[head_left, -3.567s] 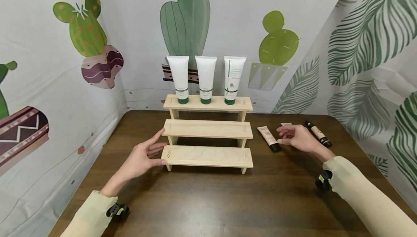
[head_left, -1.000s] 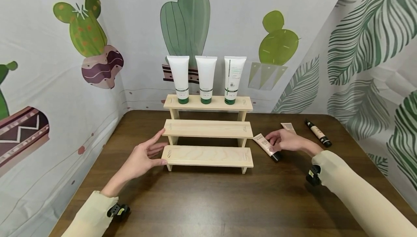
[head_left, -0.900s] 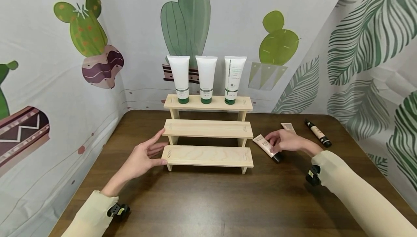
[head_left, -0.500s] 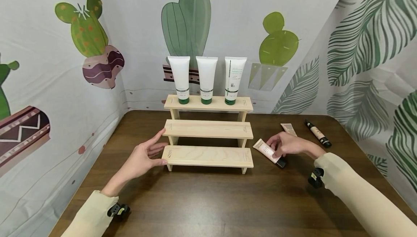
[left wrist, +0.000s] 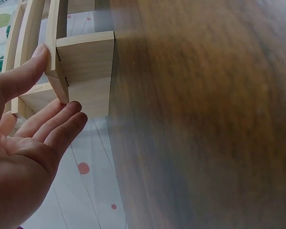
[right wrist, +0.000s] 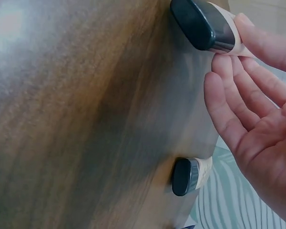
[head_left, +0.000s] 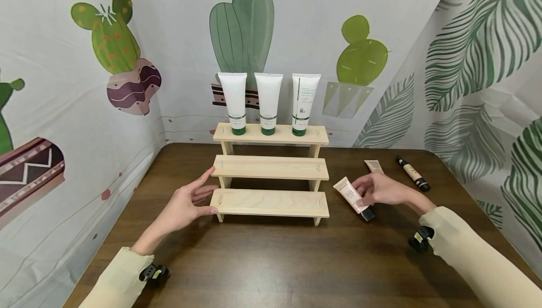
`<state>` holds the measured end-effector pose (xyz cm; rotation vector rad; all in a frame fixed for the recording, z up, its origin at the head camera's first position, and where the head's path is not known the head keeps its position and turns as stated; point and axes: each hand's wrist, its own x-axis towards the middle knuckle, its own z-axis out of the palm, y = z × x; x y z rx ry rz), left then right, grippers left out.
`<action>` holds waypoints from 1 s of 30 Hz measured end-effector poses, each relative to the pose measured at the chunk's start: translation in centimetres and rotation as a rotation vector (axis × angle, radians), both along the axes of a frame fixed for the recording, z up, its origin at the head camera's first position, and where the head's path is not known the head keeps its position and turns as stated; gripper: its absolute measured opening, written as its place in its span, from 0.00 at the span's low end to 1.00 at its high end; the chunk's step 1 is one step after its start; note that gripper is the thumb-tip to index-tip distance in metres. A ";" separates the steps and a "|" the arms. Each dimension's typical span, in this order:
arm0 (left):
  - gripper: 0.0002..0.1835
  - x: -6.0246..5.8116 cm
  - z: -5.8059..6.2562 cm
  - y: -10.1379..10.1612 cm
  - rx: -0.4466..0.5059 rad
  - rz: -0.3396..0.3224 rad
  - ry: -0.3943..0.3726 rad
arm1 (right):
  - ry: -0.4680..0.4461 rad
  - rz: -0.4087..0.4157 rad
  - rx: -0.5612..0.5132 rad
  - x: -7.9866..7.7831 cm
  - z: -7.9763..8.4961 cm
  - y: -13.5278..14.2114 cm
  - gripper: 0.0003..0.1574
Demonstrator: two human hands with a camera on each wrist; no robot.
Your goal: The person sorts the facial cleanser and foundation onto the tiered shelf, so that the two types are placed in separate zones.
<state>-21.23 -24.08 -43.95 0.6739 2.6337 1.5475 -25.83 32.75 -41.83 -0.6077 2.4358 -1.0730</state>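
My right hand (head_left: 383, 189) pinches a pale pink BB cream tube (head_left: 350, 195) between thumb and fingers, right of the wooden shelf. Its black cap (right wrist: 195, 24) points down toward the front; whether it touches the table I cannot tell. At the left end of the three-step wooden display shelf (head_left: 271, 167), my left hand (head_left: 182, 207) rests with fingers fairly straight. The thumb touches the bottom step and the index finger reaches the middle one. On the top step stand three white tubes (head_left: 232, 98) with green caps.
Behind the right hand lies a second beige tube (head_left: 374, 166), partly hidden; its black cap (right wrist: 182, 176) shows in the right wrist view. A slimmer beige tube with black ends (head_left: 412, 173) lies farther right. Printed cloth (head_left: 182, 40) hangs behind the brown table (head_left: 271, 261).
My right hand, at first over the table beside the BB cream tube, has taken hold of it. The tube has turned and shifted slightly toward the front. My left hand stays at the shelf.
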 end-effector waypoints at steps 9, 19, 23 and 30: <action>0.59 0.0 0.1 -0.1 -0.008 0.004 0.006 | 0.076 -0.067 -0.080 1.1 0.4 0.2 0.30; 0.59 0.1 0.0 -0.1 -0.010 0.004 0.001 | 0.221 -0.162 -0.070 2.7 1.1 -0.7 0.30; 0.59 0.1 0.0 -0.1 -0.007 0.002 -0.002 | 0.298 -0.186 -0.095 3.4 1.6 -1.2 0.28; 0.59 0.0 0.0 0.0 -0.014 0.005 0.003 | 0.360 -0.244 -0.149 4.2 2.9 -2.3 0.27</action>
